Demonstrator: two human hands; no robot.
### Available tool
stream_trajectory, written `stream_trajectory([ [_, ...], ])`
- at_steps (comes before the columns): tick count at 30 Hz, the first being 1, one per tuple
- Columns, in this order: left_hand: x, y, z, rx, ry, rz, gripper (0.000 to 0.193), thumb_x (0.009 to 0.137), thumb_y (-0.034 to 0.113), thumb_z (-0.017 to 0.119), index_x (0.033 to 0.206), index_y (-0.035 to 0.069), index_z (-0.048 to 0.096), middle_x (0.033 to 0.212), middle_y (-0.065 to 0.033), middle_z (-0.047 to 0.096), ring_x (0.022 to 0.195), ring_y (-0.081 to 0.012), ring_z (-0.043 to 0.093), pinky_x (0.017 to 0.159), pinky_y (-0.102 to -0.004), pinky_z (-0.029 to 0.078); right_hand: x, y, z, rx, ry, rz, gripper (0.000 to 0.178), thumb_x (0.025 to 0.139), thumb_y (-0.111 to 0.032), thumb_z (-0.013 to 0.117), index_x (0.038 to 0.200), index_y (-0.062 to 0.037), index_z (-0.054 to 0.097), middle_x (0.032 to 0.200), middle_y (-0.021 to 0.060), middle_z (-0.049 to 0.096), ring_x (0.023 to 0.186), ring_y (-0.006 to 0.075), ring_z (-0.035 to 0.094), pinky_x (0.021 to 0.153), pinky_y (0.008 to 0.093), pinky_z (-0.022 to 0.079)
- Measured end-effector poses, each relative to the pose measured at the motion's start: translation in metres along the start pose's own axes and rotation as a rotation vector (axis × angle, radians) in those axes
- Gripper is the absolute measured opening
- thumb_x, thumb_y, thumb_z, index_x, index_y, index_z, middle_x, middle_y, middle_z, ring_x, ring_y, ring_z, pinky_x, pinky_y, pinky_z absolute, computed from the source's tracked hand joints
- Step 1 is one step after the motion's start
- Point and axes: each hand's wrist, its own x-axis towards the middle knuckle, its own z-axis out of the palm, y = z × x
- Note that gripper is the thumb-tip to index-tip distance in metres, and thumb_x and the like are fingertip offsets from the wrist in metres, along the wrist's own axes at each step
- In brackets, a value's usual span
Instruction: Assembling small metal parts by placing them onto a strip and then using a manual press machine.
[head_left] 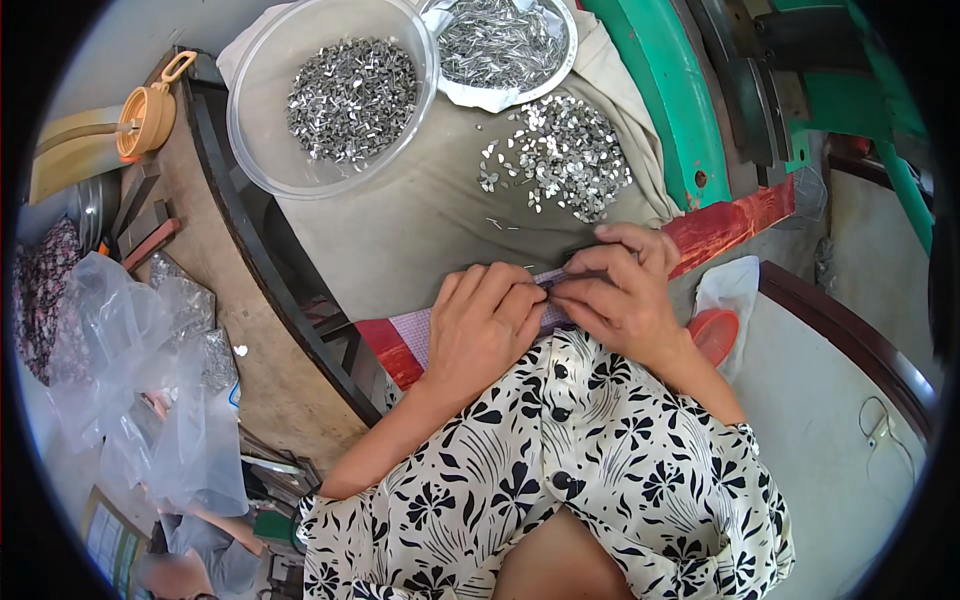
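My left hand (483, 315) and my right hand (622, 295) meet at the near edge of the cloth-covered work surface. The fingertips of both are pinched together at one spot, and whatever is between them is too small and covered to make out. Beneath the hands lies a pinkish-purple checked cloth (409, 327). Just beyond the fingers, a few thin metal pins (502, 225) rest on the grey-green cloth (370, 235). Farther off, a loose pile of small flat shiny metal pieces (575, 155) is spread on the same cloth.
A clear plastic tub (262, 95) of short metal pieces stands far left, beside a metal bowl (573, 40) of thin pins. Green machinery (655, 90) borders the right. Clear plastic bags (115, 370) lie left; a red dish (712, 335) sits right. Another person (205, 555) shows lower left.
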Motion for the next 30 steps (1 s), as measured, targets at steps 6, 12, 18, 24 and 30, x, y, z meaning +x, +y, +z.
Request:
stream_trajectory([
  [6, -0.006, -0.004, -0.004, -0.056, -0.034, -0.012, 0.035, 0.072, 0.011, 0.082, 0.102, 0.007, 0.065, 0.104, -0.0066, 0.062, 0.092, -0.0271, 0.060, 0.077, -0.0382, 0.044, -0.005, -0.003, -0.002, -0.020, -0.004, -0.018, 0.022, 0.068, -0.023, 0.082, 0.089, -0.0213, 0.078, 0.105, -0.0050, 0.065, 0.115, 0.0263, 0.052, 0.093, 0.0421, 0.031],
  [12, -0.016, -0.006, -0.023, 0.068, -0.027, -0.066, 0.040, 0.070, 0.015, 0.083, 0.106, 0.007, 0.066, 0.104, -0.0086, 0.061, 0.093, -0.0292, 0.058, 0.078, -0.0397, 0.044, -0.016, 0.005, -0.014, -0.111, -0.016, 0.072, 0.037, 0.068, -0.024, 0.084, 0.104, -0.0194, 0.076, 0.109, -0.0010, 0.065, 0.113, 0.0275, 0.053, 0.098, 0.0408, 0.033],
  [18, -0.020, -0.012, -0.027, 0.165, -0.048, -0.004, 0.034, 0.070, 0.014, 0.082, 0.101, 0.007, 0.068, 0.098, -0.0054, 0.062, 0.087, -0.0267, 0.058, 0.074, -0.0389, 0.044, -0.013, 0.018, -0.012, -0.111, 0.024, 0.078, 0.035, 0.069, -0.011, 0.081, 0.103, -0.0143, 0.073, 0.106, -0.0008, 0.063, 0.109, 0.0270, 0.054, 0.088, 0.0401, 0.043],
  [24, -0.020, -0.011, -0.026, 0.186, -0.043, 0.033, 0.033, 0.070, 0.013, 0.081, 0.100, 0.007, 0.069, 0.098, -0.0054, 0.062, 0.086, -0.0258, 0.059, 0.073, -0.0377, 0.045, -0.009, 0.023, -0.017, -0.123, 0.001, 0.047, 0.035, 0.068, -0.007, 0.080, 0.102, -0.0117, 0.072, 0.103, 0.0005, 0.063, 0.105, 0.0264, 0.056, 0.087, 0.0393, 0.045],
  [30, -0.023, -0.014, -0.026, 0.185, -0.069, 0.057, 0.029, 0.076, 0.015, 0.075, 0.102, 0.005, 0.068, 0.098, -0.0041, 0.059, 0.088, -0.0225, 0.056, 0.076, -0.0350, 0.044, -0.005, 0.024, -0.041, -0.168, -0.137, 0.031, 0.028, 0.068, -0.009, 0.080, 0.094, -0.0123, 0.072, 0.100, 0.0006, 0.063, 0.102, 0.0249, 0.057, 0.085, 0.0388, 0.045],
])
